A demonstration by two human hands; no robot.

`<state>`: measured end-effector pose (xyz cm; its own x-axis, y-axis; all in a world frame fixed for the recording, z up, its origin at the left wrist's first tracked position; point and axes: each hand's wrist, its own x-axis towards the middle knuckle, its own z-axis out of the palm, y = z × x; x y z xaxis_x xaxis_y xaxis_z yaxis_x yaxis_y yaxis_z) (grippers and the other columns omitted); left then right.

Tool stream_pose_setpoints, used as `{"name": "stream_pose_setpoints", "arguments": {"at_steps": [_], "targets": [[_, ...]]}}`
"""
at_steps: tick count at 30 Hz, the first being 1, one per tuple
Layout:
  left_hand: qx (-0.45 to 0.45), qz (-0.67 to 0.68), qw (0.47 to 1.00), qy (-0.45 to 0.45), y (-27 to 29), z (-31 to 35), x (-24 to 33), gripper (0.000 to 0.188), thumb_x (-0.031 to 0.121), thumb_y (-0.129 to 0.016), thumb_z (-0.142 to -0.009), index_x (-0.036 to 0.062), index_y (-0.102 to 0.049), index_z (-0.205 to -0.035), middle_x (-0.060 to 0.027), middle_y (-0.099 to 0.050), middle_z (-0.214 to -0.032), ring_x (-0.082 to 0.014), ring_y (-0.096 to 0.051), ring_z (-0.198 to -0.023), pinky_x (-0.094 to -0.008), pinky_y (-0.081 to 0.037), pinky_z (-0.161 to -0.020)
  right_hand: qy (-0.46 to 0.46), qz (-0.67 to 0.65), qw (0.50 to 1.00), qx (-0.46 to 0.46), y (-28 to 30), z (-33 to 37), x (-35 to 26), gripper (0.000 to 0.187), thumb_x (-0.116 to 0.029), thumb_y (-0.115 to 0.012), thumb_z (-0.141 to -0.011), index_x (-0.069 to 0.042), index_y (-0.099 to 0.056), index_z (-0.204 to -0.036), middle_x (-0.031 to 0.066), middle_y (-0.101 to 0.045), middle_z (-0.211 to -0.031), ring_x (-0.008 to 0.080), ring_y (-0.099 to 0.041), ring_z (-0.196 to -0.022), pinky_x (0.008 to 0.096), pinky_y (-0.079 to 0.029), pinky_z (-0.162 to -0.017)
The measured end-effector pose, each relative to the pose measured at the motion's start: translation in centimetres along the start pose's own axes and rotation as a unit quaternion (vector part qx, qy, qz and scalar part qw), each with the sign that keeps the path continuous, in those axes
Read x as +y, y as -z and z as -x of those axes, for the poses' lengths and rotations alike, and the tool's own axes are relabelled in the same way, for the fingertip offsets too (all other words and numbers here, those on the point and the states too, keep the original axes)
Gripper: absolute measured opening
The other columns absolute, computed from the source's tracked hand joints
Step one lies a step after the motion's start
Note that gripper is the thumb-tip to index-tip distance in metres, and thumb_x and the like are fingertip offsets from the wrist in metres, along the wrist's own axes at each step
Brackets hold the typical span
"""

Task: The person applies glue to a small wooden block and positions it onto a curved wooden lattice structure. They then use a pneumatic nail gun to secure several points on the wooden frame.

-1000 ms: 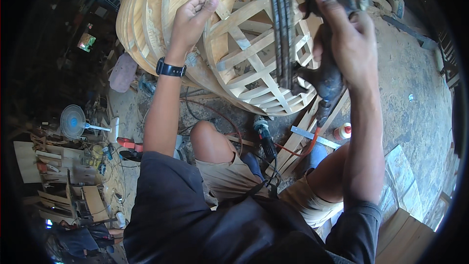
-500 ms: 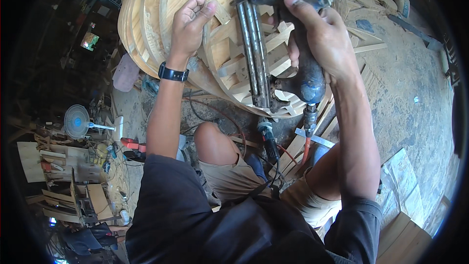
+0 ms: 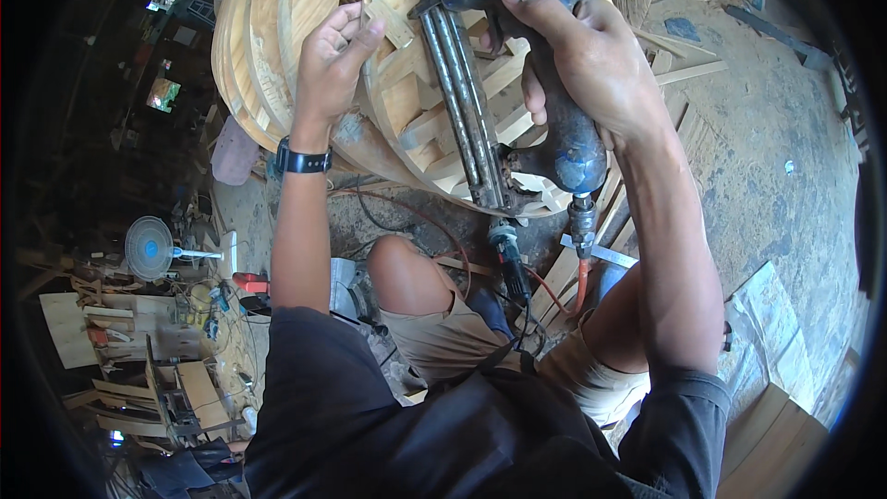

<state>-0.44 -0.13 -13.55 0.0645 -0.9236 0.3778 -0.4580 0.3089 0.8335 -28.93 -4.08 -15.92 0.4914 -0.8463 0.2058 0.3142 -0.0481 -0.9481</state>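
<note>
My right hand (image 3: 601, 60) is wrapped round the handle of a worn blue-black pneumatic nail gun (image 3: 575, 134), its thumb lying along the upper side. The gun's long metal magazine (image 3: 459, 102) slants down in front of a large curved wooden frame (image 3: 268, 46) built of pale ribs and crossing slats. To the left of the gun, my left hand (image 3: 328, 65) is closed, thumb against fingers, at the edge of a pale wooden strip (image 3: 376, 2) on the frame. The gun's nose is close to the frame's slats; whether it touches them I cannot tell.
An orange air hose (image 3: 582, 286) runs from the gun's handle. Below the frame an angle grinder (image 3: 508, 259) stands between my knees, with cords around it. Long boards (image 3: 554, 291) lie on the concrete floor. A white fan (image 3: 152, 248) and wood scraps are at the left.
The nail gun and both hands have shifted slightly left and up in the picture, while the whole view has moved a little too. Both hands keep the same grip.
</note>
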Motion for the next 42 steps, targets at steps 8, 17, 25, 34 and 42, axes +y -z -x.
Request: {"name": "stream_pose_setpoints", "arguments": {"at_steps": [8, 17, 25, 34, 42], "targets": [[-0.015, 0.009, 1.0, -0.005, -0.5, 0.5, 0.3, 0.042, 0.011, -0.065, -0.1, -0.0091, -0.053, -0.135, -0.0153, -0.07, -0.122, -0.0141, -0.067, -0.107, -0.0287, -0.053, -0.096, -0.008, 0.046, 0.999, 0.011, -0.3, 0.1, -0.3, 0.043, -0.035, -0.058, -0.103, 0.002, -0.071, -0.085, 0.005, -0.056, -0.048, 0.0109, -0.052, -0.038, 0.025, -0.04, -0.041], [0.004, 0.057, 0.998, -0.012, -0.8, 0.8, -1.0, 0.04, 0.012, -0.065, -0.1, -0.0077, -0.053, -0.133, -0.0156, -0.068, -0.125, -0.0148, -0.065, -0.111, -0.0292, -0.051, -0.098, 0.031, 0.043, 0.998, 0.016, -0.5, -0.4, -0.2, 0.045, -0.035, -0.063, -0.096, 0.003, -0.071, -0.073, 0.0101, -0.059, -0.048, 0.0153, -0.06, -0.041, 0.03, -0.048, -0.045], [-0.029, 0.093, 0.995, 0.018, -0.1, 0.2, -0.7, 0.034, 0.015, -0.064, -0.102, -0.0055, -0.056, -0.127, -0.0127, -0.07, -0.119, -0.0131, -0.066, -0.106, -0.0278, -0.051, -0.094, 0.016, 0.096, 0.995, 0.017, -0.3, 0.4, -1.2, 0.042, -0.034, -0.064, -0.096, 0.003, -0.072, -0.077, 0.0098, -0.059, -0.048, 0.0148, -0.06, -0.042, 0.0292, -0.047, -0.045], [-0.036, 0.068, 0.997, -0.02, 0.3, -2.2, -0.9, 0.025, 0.026, -0.067, -0.102, 0.0018, -0.065, -0.107, 0.0002, -0.067, -0.095, -0.0026, -0.057, -0.087, -0.0205, -0.044, -0.08, 0.037, 0.143, 0.989, 0.006, -2.0, 2.9, -3.2, 0.043, -0.038, -0.059, -0.103, -0.001, -0.072, -0.087, 0.0018, -0.052, -0.047, 0.008, -0.051, -0.039, 0.0241, -0.038, -0.044], [-0.059, -0.054, 0.996, -0.036, 1.3, -3.5, -0.7, 0.03, 0.028, -0.054, -0.108, 0.0049, -0.062, -0.089, 0.0055, -0.054, -0.08, -0.0047, -0.048, -0.074, -0.0232, -0.04, -0.067, 0.068, 0.281, 0.957, 0.012, -4.0, 3.2, -3.9, 0.041, -0.036, -0.062, -0.103, -0.001, -0.073, -0.087, 0.0023, -0.053, -0.046, 0.0082, -0.052, -0.039, 0.0246, -0.037, -0.042]]}}
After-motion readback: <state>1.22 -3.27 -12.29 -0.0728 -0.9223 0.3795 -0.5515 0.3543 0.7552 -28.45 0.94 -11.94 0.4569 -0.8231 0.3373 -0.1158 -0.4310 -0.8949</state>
